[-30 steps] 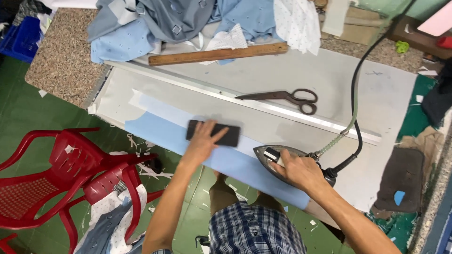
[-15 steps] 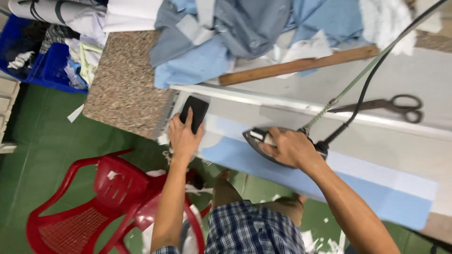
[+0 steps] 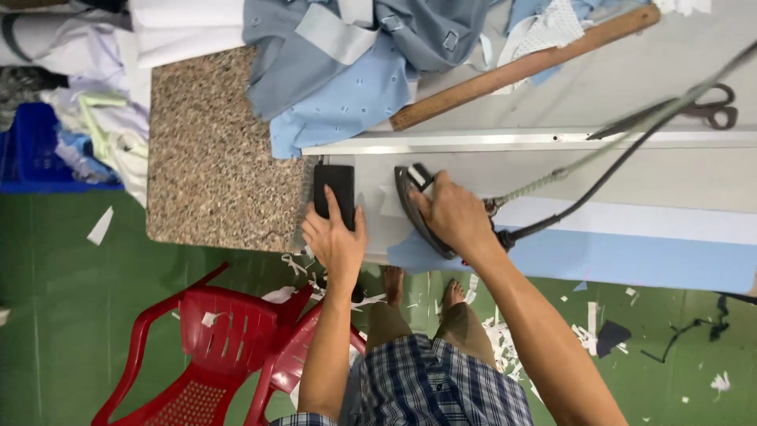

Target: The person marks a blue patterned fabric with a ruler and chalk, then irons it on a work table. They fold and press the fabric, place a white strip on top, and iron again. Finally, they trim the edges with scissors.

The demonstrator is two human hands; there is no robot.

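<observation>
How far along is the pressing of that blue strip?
Done, it seems: the strip lies flat to the right of the iron. In hand: the right hand grips the iron near the strip's left end, while the left hand holds a black block flat beside it. Left: only the short end by the block.

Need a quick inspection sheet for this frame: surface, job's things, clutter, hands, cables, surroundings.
Surface: grey padded pressing table joined to a speckled stone counter; a metal rail runs along it.
Job's things: iron on the light blue fabric strip; black flat block at the strip's end.
Clutter: heap of grey and blue garments, wooden ruler, scissors.
Hands: left hand presses on the black block; right hand grips the iron.
Cables: black cord and a braided line rise from the iron across the table.
Surroundings: red plastic chairs, blue crate, fabric scraps on a green floor.
</observation>
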